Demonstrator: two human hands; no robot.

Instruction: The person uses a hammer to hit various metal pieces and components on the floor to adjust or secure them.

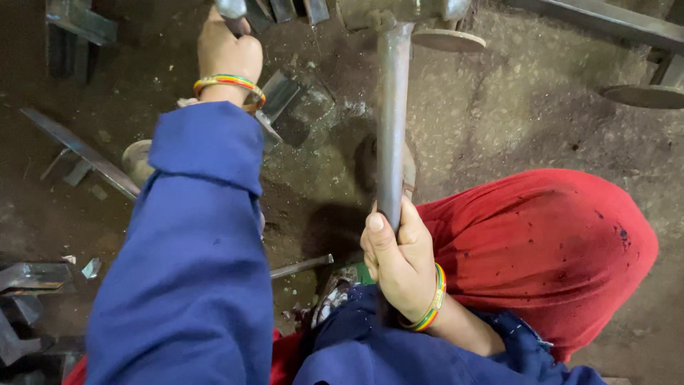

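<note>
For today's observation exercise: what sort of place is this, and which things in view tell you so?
Probably a metal workshop. The right hand grips a long hammer handle, the left hand holds a metal piece near the top edge, and steel bars and offcuts lie on the dirt floor.

pretty cramped down here: metal strips (78, 151) and offcuts (32, 285) are crowding the floor on the left, the red-clothed knee (541, 249) is blocking the right, and only the bare dirt floor (499, 114) beyond the long metal handle (392, 121) is staying passable.
</note>
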